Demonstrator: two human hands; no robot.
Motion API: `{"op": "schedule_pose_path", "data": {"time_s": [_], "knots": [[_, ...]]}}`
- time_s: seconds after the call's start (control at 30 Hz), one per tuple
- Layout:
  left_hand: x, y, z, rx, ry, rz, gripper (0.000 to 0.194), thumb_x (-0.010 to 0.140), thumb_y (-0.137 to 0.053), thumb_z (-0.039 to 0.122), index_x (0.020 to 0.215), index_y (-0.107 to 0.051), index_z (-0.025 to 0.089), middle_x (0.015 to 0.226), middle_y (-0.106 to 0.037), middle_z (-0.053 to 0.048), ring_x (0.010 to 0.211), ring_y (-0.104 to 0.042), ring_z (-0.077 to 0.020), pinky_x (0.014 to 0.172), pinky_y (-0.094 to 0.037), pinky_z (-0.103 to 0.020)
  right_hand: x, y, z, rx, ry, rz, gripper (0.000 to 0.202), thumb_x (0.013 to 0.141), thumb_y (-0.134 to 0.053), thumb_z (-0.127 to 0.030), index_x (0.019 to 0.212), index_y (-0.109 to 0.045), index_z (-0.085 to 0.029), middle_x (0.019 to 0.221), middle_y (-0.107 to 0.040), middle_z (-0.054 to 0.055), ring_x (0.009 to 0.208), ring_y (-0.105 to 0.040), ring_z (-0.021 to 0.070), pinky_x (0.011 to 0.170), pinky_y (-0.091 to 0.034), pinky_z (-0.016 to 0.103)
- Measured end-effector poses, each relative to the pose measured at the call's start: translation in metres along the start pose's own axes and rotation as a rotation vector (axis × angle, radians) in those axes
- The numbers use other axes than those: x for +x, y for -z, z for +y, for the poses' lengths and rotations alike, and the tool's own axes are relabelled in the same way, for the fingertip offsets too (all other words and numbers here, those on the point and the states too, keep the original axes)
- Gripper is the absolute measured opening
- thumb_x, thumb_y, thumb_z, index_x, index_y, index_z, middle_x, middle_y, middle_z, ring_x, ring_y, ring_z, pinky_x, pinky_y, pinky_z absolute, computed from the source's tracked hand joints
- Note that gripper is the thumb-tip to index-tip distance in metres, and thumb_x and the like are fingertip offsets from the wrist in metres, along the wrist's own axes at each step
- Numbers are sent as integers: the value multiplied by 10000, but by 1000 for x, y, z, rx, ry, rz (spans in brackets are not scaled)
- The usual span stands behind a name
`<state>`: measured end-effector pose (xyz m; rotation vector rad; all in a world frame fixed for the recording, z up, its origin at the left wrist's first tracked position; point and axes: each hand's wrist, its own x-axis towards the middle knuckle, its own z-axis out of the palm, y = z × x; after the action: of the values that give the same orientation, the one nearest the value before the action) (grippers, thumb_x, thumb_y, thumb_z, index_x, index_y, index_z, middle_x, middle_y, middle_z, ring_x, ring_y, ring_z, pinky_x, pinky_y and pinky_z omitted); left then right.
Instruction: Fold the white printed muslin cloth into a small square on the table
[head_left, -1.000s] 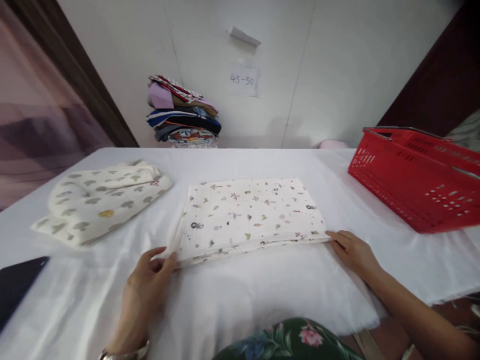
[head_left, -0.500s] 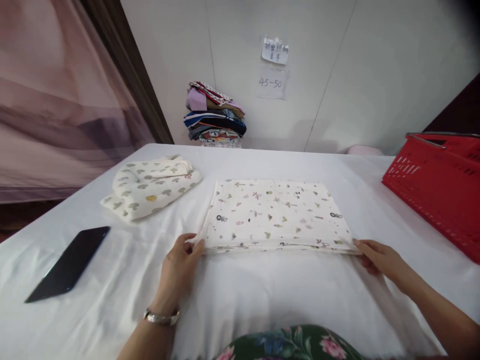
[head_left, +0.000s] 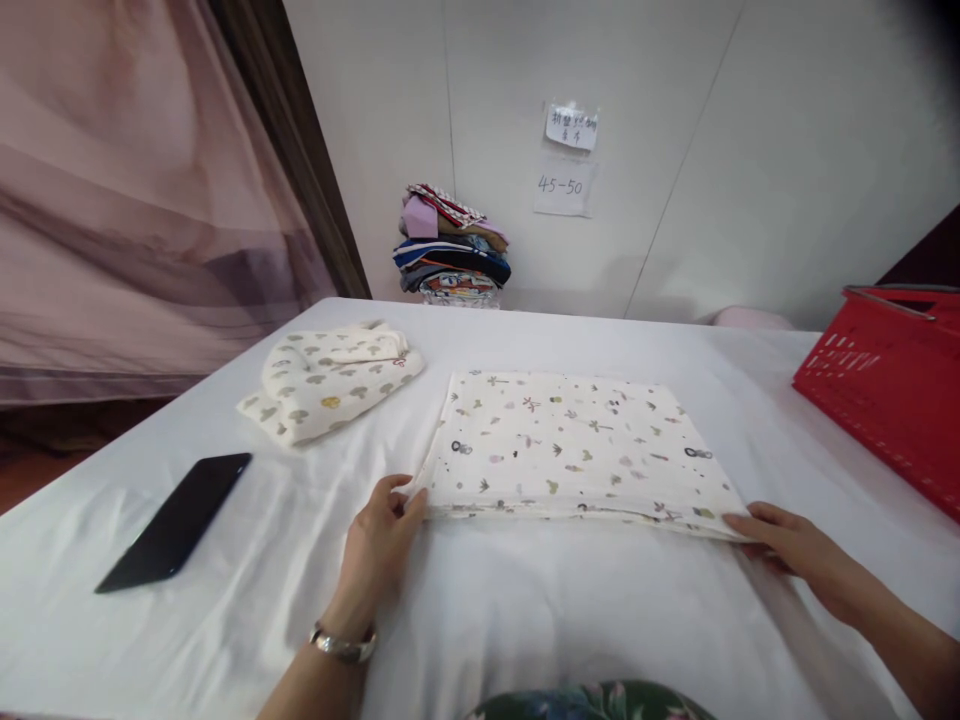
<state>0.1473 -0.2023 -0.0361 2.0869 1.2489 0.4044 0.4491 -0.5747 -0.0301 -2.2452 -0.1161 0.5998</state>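
Observation:
A white cloth [head_left: 577, 445] with small printed palm trees and leaves lies folded into a flat rectangle on the table in front of me. My left hand [head_left: 388, 530] pinches its near left corner between thumb and fingers. At the near right corner, my right hand [head_left: 780, 540] grips the cloth, thumb on top and fingers underneath. The layered near edge runs between both hands, lying slightly bowed. To the left rests a second cream cloth [head_left: 330, 385] with a mushroom-like print, loosely bunched and touched by neither hand.
A black phone-like slab [head_left: 176, 522] lies at the left on the white-covered table [head_left: 570, 620]. A red plastic basket [head_left: 885, 385] stands at the right edge. Behind the table is a stack of folded fabrics [head_left: 454, 245], against a wall with paper signs [head_left: 566, 185].
The camera view has shifted, so everything sits a little further right and lower. My right hand has drawn the near right corner slightly outward and toward me. Both hands keep their hold.

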Motion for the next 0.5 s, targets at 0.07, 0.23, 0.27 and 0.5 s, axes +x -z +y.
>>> {"op": "schedule_pose_path", "data": {"time_s": [0.07,0.23,0.27,0.5], "knots": [[1,0,1,7,15,-7,378,784,-423,506,1034,-504,234,681,-617,41,619,-585,-160,575,-401,-258,-3,-2,0,193,-81,-118,359,624,-711,-475,773,-574,-179,783,-636,63,698,-603,177,533,-479,234],[2,3,2,7,45,-6,378,772,-434,506,1034,-491,239,678,-610,38,608,-583,-171,574,-406,-266,-4,-6,4,348,-66,-75,429,635,-720,-428,934,-524,-191,624,-560,-13,523,-516,119,478,-438,225],[1,3,1,6,48,-5,380,774,-429,505,1039,-487,238,679,-609,36,608,-583,-172,575,-407,-267,-3,-6,6,290,-50,-31,451,647,-703,-439,975,-505,-202,591,-541,-30,496,-493,115,453,-415,222],[-7,5,9,204,53,-7,377,796,-388,427,1116,-446,239,806,-641,-7,743,-616,-221,619,-397,-298,10,-7,24,-273,123,72,509,728,-526,-545,1112,-472,-215,550,-544,-38,428,-481,140,443,-374,258]]}}
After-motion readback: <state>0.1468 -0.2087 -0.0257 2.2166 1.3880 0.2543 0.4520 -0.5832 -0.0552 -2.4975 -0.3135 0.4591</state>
